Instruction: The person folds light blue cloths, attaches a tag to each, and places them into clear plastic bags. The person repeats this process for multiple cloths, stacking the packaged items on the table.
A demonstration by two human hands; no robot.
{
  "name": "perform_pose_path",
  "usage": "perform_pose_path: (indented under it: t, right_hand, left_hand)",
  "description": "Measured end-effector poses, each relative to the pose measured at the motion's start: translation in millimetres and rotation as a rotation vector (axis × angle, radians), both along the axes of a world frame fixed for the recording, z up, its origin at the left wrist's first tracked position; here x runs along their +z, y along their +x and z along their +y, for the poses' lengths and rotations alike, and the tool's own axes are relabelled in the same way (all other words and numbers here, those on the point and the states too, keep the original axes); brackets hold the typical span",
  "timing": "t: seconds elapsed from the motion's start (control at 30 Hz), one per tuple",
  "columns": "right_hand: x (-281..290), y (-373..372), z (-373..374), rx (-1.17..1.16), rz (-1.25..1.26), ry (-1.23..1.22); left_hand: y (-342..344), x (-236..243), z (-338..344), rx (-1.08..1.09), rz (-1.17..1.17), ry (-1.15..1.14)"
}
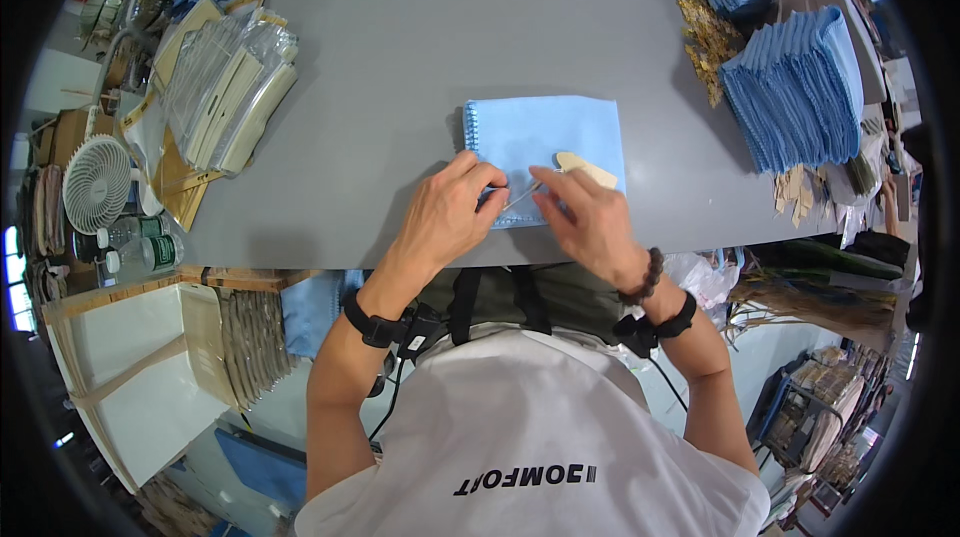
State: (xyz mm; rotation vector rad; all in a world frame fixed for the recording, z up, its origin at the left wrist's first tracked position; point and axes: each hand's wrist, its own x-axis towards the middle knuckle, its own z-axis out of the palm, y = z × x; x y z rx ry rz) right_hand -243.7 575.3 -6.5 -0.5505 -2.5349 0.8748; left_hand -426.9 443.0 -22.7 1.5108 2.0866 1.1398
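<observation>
A folded light-blue cloth point(540, 127) with a stitched left edge lies near the front edge of the table. Over its lower left corner, my left hand point(450, 209) is closed, with thumb and forefinger pinched together. My right hand point(592, 222) is above the cloth's lower right part, its fingers closed at the upper end of a thin pale cord point(522, 197). The cord slants down from there to my left fingertips. A cream paper tag point(590, 170) rests on the cloth, partly behind my right hand. What lies inside each pinch is largely hidden.
Folded blue cloths point(795, 87) are stacked at the right, beside a gold-brown tangle of small pieces point(708, 37). Clear plastic packs point(235, 87) lie at the left. A white fan point(98, 182) and plastic bottles point(150, 252) stand beyond the table's left edge.
</observation>
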Motion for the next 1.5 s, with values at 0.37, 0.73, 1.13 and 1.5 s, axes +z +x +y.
perform_pose_path:
  t: [0.37,0.73,1.13,1.5]
  right_hand:
    - [-8,-21,18,0.107,-0.001,-0.114]
    - [-12,-28,11,0.119,-0.012,-0.046]
    - [-8,-34,16,0.313,-0.213,0.230]
    - [5,-35,20,0.312,-0.132,0.000]
  left_hand:
    - [8,2,-2,0.038,0.098,-0.010]
    - [4,0,-1,0.000,0.093,-0.043]
    - [-1,11,3,-0.128,0.333,-0.162]
    - [0,0,-8,-0.033,0.056,-0.059]
